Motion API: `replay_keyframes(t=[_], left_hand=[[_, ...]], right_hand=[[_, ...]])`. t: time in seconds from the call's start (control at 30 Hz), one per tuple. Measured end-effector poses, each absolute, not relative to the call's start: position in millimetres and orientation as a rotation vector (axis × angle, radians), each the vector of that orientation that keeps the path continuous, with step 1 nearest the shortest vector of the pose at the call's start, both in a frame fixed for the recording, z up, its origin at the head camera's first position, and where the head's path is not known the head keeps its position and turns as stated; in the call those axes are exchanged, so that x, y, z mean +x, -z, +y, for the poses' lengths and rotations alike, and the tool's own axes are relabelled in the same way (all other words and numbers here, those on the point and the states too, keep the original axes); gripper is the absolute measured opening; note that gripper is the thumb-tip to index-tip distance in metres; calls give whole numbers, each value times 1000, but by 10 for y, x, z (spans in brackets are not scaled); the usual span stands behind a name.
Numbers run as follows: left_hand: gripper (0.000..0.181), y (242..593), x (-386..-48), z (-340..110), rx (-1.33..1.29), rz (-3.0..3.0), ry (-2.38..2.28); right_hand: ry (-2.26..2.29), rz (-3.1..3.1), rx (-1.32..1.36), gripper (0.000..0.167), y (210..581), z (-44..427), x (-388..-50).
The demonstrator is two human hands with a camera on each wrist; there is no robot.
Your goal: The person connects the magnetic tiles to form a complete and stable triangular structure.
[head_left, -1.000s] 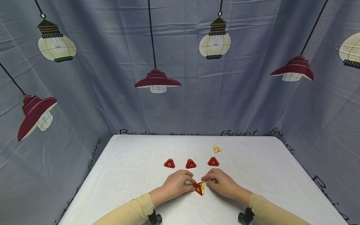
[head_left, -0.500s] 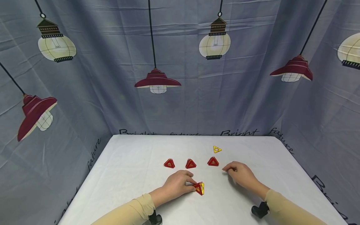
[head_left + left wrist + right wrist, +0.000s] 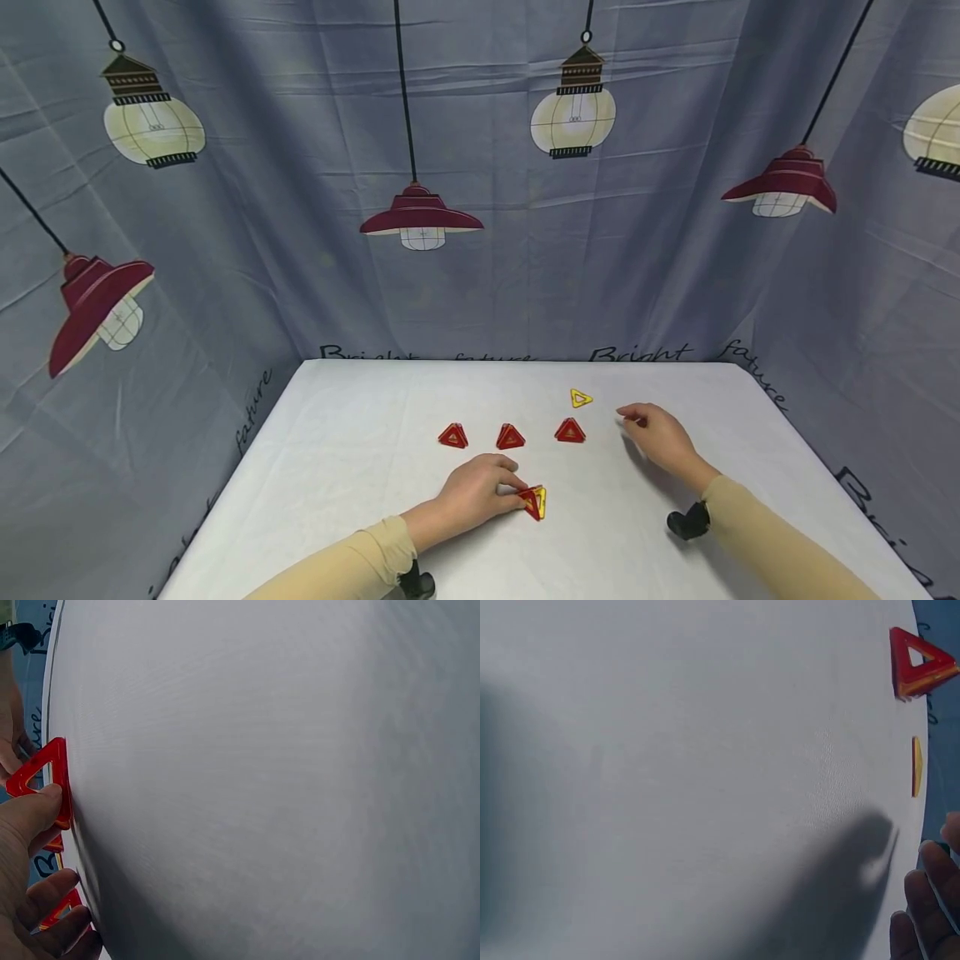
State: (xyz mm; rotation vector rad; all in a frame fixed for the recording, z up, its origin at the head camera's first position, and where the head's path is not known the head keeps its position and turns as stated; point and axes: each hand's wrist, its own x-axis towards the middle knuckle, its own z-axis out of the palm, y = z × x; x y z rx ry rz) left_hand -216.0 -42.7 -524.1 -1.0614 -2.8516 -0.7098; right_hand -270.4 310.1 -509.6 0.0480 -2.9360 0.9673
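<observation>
My left hand (image 3: 474,493) pinches a red triangular magnetic tile (image 3: 528,502) near the front middle of the white table. In the left wrist view the thumb lies on the red tile's frame (image 3: 62,776). A yellow triangular tile (image 3: 542,502) stands against that red one, forming an upright piece. At the right, my right hand (image 3: 662,437) hovers over the table with relaxed fingers and holds nothing. Nearest to it are a flat yellow triangular tile (image 3: 581,399) and a red pyramid of tiles (image 3: 571,431). The right wrist view shows the same flat yellow tile (image 3: 917,766) edge-on.
Two more red pyramids, the left one (image 3: 453,436) and the middle one (image 3: 511,437), stand in a row beyond my left hand. The white tabletop (image 3: 360,417) ends at a blue-grey curtain (image 3: 480,292) with printed lamps.
My right hand has left the red and yellow piece and moved right and farther back, beyond the right pyramid. My left hand stays on the red tile.
</observation>
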Motion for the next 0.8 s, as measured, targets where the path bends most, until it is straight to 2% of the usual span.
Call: replay_keyframes(t=[0.47, 0.8], left_hand=[[20, 5213, -2143, -412, -1048, -2861, 692], [21, 5220, -2158, -409, -1043, -2867, 706]], right_hand=[[-902, -2935, 73, 44, 5268, 3027, -3074], [-717, -2937, 339, 38, 5361, 2865, -3219]])
